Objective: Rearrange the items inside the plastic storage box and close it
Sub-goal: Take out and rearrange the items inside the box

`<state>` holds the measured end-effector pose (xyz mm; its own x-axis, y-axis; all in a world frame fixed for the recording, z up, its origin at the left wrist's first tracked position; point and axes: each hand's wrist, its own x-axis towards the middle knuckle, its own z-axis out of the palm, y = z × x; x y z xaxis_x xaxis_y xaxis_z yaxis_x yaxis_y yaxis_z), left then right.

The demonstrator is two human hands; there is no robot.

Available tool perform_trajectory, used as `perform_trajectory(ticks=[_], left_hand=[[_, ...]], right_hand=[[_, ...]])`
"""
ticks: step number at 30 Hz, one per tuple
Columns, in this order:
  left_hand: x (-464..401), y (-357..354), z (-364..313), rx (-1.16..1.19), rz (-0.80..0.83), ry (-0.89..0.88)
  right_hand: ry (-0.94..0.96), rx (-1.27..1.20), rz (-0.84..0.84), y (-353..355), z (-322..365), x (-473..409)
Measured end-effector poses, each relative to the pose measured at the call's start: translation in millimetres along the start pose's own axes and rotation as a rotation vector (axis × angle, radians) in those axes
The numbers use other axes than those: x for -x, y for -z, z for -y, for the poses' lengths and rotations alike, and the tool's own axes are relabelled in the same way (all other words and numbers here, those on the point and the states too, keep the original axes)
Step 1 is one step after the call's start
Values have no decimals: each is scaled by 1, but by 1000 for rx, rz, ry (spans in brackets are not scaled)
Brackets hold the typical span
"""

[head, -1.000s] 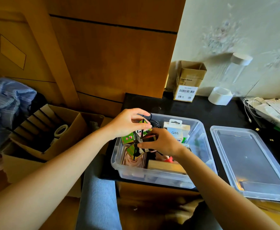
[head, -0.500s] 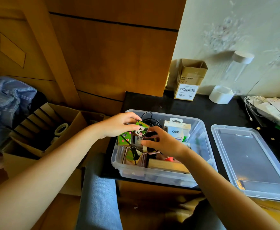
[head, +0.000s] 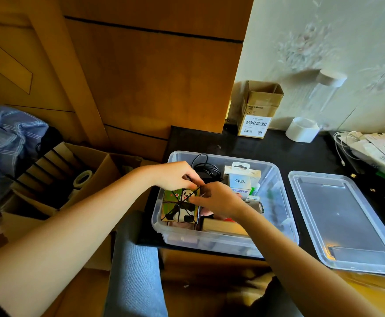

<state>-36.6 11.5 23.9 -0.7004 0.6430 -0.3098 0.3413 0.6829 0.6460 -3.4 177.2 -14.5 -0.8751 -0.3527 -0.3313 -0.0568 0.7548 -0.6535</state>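
At the far left lies a crumpled blue striped cloth (head: 3, 138), and just right of it an open brown cardboard carton (head: 56, 177) with a roll of pale tape (head: 82, 177) inside. The left hand (head: 175, 176) reaches over the near-left corner of the clear plastic storage box (head: 276, 225), which stands on the black tabletop (head: 278, 152) at its near edge; its fingers are curled, pinching the far edge of a square panda-printed folding puzzle (head: 181, 205) that sits in the box's left end. The right hand (head: 219, 200) meets it from the right, fingertips pinching the puzzle's right edge. Farther back in the box lie a coiled black cable (head: 204, 165) and a white carton marked Q88 (head: 240, 179). Right of the box, apart from it, the clear plastic lid (head: 346, 223) lies flat on the table. Against the far wall stand a small open brown cardboard box with a barcode label (head: 256, 108) and a white cylindrical holder (head: 302, 129).
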Motion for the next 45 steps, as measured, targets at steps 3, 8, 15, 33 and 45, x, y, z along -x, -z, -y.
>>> perform_trajectory(ticks=[3, 8, 15, 33, 45], left_hand=[[-3, -2, 6, -33, -2, 8], [-1, -8, 16, -89, 36, 119], [3, -20, 8, -174, 48, 168], [-16, -26, -12, -377, 300, 339], [-20, -23, -8, -140, 383, 330]], right_hand=[[-35, 76, -12, -3, 3, -2], [15, 276, -54, 3, 10, 3], [34, 127, -173, 33, 2, 13], [35, 745, -85, 43, -27, 1], [298, 950, 338, 11, -8, -22]])
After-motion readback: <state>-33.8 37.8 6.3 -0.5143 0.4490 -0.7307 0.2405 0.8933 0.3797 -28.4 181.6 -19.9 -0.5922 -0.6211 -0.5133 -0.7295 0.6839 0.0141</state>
